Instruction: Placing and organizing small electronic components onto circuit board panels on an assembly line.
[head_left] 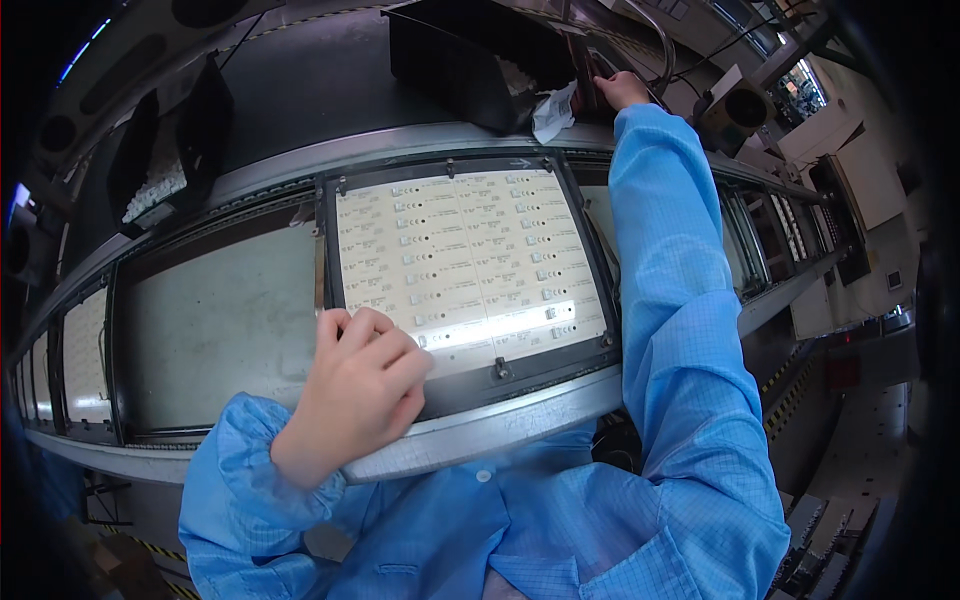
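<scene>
The left hand (365, 385) curls its fingers, bunched together, over the near left corner of the panel (470, 260); whether they pinch anything is hidden. The right hand (622, 90) reaches beyond the panel's far right corner, fingers bent against a dark item (588, 72); I cannot tell if they are clamped on it.

The panel lies in a black frame (597, 262), directly in front of the body. Small white parts (545, 257) stand on it in two columns, so a slip of the left knuckles could knock the nearest ones askew. The right sleeve (665, 215) passes along the panel's right side and might snag a frame clip (548, 166).

Beyond the panel, crumpled paper (553, 113) hangs by the bin (450, 65); a brush from the right wrist could drop it onto the panel, and a bump could spill the bin's white contents.
</scene>
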